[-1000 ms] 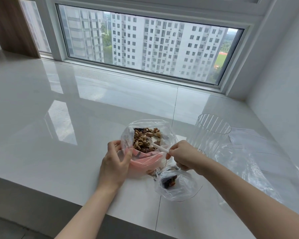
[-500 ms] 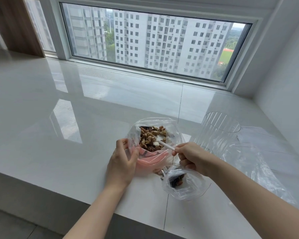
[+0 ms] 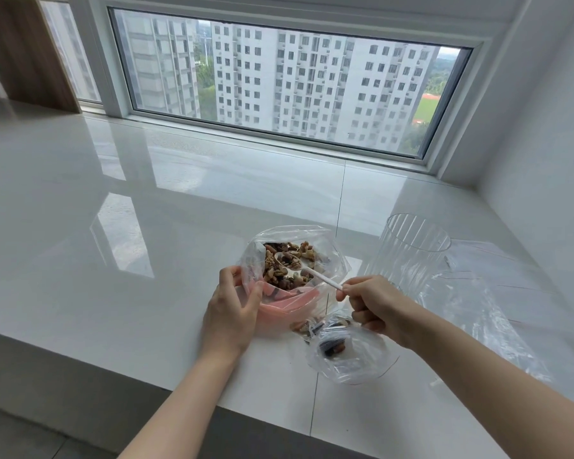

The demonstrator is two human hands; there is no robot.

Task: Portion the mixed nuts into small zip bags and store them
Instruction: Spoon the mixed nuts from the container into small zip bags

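A large clear bag point(image 3: 256, 250) with a pink zip strip stands open on the white counter point(image 3: 113, 260), full of mixed nuts point(image 3: 289, 265). My left hand point(image 3: 232, 309) grips the bag's near left edge. My right hand point(image 3: 375, 304) pinches the handle of a white plastic spoon point(image 3: 315, 274); its bowl lies in the nuts and holds a few. Below my right hand lies a small clear zip bag point(image 3: 348, 354) with a few nuts inside. A few more nuts point(image 3: 307, 326) show between the two bags.
A clear ribbed plastic container point(image 3: 411, 250) stands to the right of the big bag. Crumpled clear plastic bags point(image 3: 478, 309) lie further right, near the white wall. The counter's front edge runs just below my forearms. A wide window is at the back.
The spoon's bowl has pushed deeper into the nuts and now carries some. My left hand keeps its hold on the big bag's edge. The view has shifted slightly.
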